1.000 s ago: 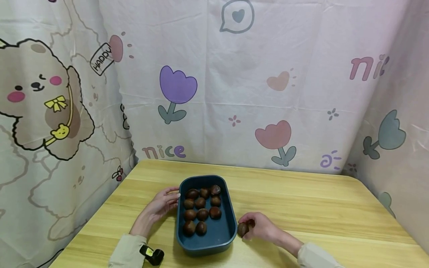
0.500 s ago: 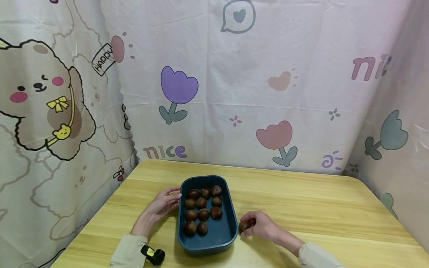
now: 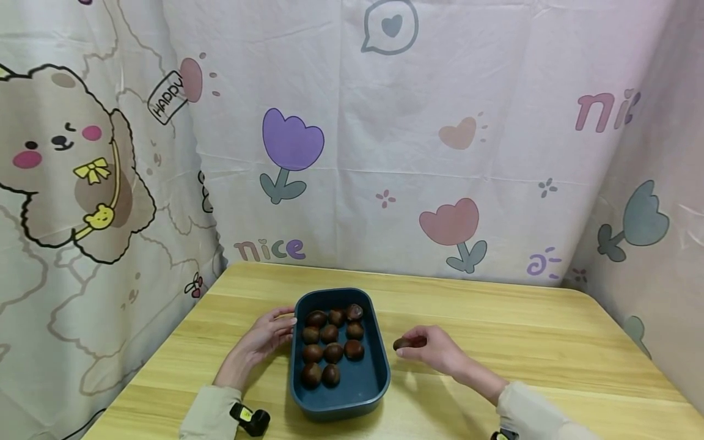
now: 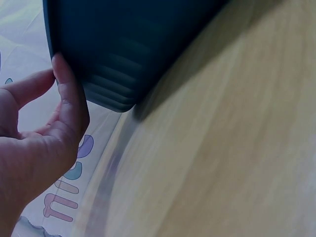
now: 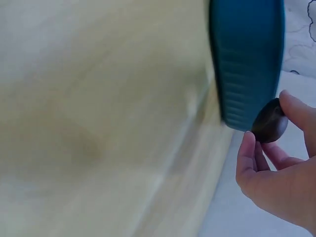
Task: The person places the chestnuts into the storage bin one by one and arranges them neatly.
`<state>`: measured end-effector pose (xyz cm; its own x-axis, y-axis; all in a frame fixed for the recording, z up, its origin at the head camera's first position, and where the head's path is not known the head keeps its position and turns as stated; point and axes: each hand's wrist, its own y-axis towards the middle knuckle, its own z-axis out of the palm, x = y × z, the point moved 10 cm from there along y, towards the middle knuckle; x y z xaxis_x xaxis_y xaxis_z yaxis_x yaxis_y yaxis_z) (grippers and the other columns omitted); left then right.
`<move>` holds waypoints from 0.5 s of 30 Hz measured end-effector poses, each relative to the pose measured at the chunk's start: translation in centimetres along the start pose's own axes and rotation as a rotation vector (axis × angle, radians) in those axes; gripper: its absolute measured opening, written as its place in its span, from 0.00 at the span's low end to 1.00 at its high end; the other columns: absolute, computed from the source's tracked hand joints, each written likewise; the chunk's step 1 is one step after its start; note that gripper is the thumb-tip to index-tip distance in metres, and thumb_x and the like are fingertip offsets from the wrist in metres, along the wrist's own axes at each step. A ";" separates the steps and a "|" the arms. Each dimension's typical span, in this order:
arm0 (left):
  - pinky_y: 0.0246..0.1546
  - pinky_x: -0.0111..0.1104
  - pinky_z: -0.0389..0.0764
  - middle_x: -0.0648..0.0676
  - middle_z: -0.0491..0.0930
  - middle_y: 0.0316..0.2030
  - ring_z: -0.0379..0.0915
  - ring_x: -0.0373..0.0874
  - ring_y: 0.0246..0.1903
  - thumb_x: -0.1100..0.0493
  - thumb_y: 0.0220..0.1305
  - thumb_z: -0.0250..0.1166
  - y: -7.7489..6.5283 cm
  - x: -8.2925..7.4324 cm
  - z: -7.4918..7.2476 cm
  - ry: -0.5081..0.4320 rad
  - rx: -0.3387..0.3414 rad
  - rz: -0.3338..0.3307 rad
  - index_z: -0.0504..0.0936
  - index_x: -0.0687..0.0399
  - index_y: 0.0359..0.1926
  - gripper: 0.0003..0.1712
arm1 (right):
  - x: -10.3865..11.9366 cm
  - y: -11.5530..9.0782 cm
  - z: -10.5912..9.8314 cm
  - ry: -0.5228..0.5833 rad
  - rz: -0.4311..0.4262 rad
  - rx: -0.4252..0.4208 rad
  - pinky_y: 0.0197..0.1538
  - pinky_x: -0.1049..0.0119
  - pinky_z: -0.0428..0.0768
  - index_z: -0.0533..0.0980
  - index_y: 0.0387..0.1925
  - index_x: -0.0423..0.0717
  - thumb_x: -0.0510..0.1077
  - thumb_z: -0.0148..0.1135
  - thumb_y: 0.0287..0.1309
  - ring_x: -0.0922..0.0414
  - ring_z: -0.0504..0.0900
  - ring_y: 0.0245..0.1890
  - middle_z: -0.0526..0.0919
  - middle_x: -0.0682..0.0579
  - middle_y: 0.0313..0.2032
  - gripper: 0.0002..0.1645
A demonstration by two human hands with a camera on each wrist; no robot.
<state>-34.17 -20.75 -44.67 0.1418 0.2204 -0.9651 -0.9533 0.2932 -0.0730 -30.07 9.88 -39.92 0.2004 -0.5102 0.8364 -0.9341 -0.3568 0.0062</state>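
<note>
In the head view a dark blue rectangular tray (image 3: 359,391) stands on the table, several brown chestnuts (image 3: 333,352) lying in rows in it. My left hand (image 3: 264,336) is at the tray's left side, fingertips touching its wall near the rim; the left wrist view has these fingers (image 4: 69,98) against the outside of the dark wall. To the right of the tray, my right hand (image 3: 437,350) pinches one chestnut (image 3: 403,343) between thumb and fingers. The right wrist view gives this chestnut (image 5: 270,122) close up, raised above the table, overlapping the tray's ribbed side.
A light wood-grain table (image 3: 495,324) lies under everything. A pale curtain (image 3: 374,134) printed with tulips and hearts hangs behind it. Small black devices with straps, such as the left one (image 3: 250,418), sit on both wrists.
My right hand has lifted the chestnut off the table beside the tray's lower right corner and moved it up and slightly away. The left hand and tray have stayed in place.
</note>
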 end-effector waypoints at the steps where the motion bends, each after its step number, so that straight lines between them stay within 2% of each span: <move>1: 0.36 0.27 0.79 0.53 0.79 0.36 0.77 0.37 0.32 0.67 0.71 0.53 0.0 0.0 0.0 -0.001 0.000 0.001 0.58 0.75 0.62 0.24 | 0.3 0.1 -0.2 0.000 -0.002 -0.002 0.38 0.64 0.78 0.79 0.41 0.35 0.46 0.71 0.54 0.57 0.78 0.34 0.81 0.52 0.32 0.20; 7: 0.36 0.27 0.79 0.52 0.79 0.36 0.76 0.37 0.33 0.67 0.71 0.53 0.0 -0.1 0.1 0.003 0.010 0.001 0.57 0.75 0.62 0.24 | 2.1 0.2 -0.3 -0.008 -0.033 -0.001 0.37 0.64 0.77 0.81 0.39 0.38 0.47 0.71 0.54 0.58 0.78 0.32 0.81 0.54 0.31 0.17; 15: 0.37 0.27 0.79 0.52 0.79 0.36 0.77 0.37 0.34 0.67 0.72 0.53 0.0 0.0 0.0 0.003 0.006 -0.003 0.57 0.74 0.62 0.24 | 4.1 0.7 1.0 0.021 -0.026 0.022 0.39 0.63 0.78 0.80 0.43 0.37 0.46 0.72 0.53 0.57 0.77 0.34 0.81 0.53 0.33 0.20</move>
<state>-34.15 -20.73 -44.65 0.1441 0.2164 -0.9656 -0.9512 0.2995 -0.0748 -29.55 6.72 -37.04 0.2184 -0.4841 0.8473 -0.9217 -0.3875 0.0162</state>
